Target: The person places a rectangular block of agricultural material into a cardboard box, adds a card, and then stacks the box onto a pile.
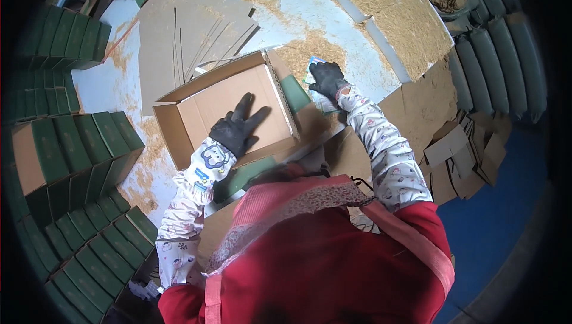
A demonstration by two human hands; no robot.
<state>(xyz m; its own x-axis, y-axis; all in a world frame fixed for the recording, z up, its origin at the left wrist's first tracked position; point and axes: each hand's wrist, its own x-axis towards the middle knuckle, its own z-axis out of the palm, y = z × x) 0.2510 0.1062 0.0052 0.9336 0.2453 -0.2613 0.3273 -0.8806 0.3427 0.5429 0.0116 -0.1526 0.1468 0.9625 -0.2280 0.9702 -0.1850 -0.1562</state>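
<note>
Head view: left fisheye of a side-by-side pair, worn on the person's head. Looks steeply down; top of frame faces away from the wearer. Nearest the lens: red clothing (310, 264), filling the lower middle. Somewhat farther: left hand (237, 132) and right hand (327, 79), around mid-frame, at close working range. Open carton (202, 115) seen from above, down to its base. Pale-blue table (89, 92) runs toward the top edge. Wide coverage: green boxes (71, 151) bend along the left rim, blue floor (494, 187) lies deeper, lower right. Lens seems tipped slightly forward; dark, curved rim makes exact tilt hard to judge.
</note>
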